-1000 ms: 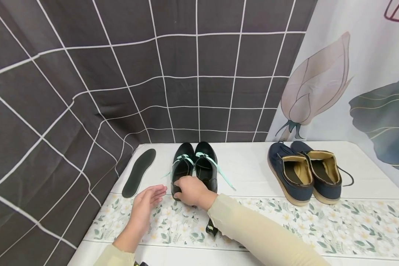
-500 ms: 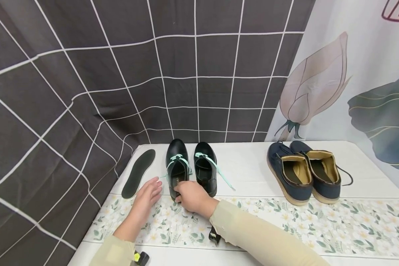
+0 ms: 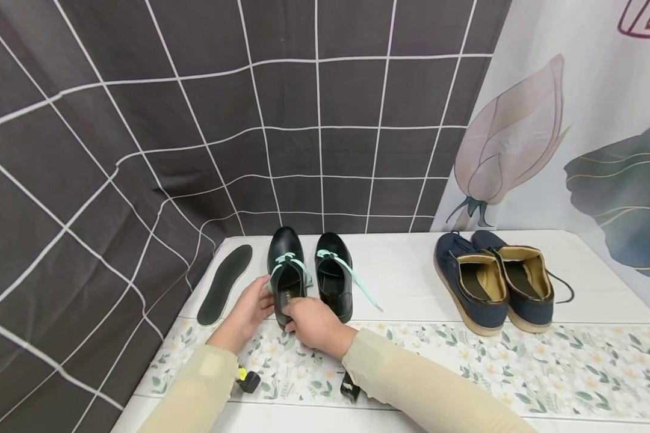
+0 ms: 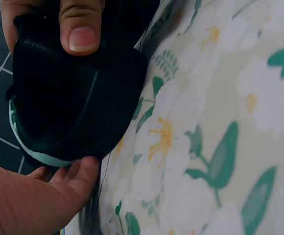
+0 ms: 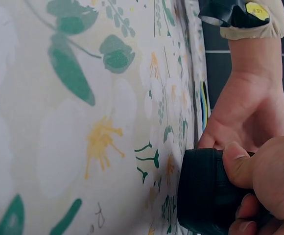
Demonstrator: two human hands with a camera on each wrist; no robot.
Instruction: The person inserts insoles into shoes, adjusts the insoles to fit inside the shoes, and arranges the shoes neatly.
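In the head view my right hand grips the heel of the left black lace-up shoe, thumb inside the opening. The shoe has mint-green laces, and its toe looks slightly raised. Against its left side rest the fingers of my left hand; in the left wrist view that hand touches the shoe's lower side, thumb held apart. From the right wrist view, my right thumb presses on the heel. The matching black shoe stands just to the right, one lace end trailing.
A dark insole lies flat to the left. Two navy shoes with tan linings, a left one and a right one, stand further right. A grey gridded curtain hangs behind the table.
My right hand has drawn the left black shoe leftward, apart from its pair. My left hand has come in from the left and now touches the shoe's side.
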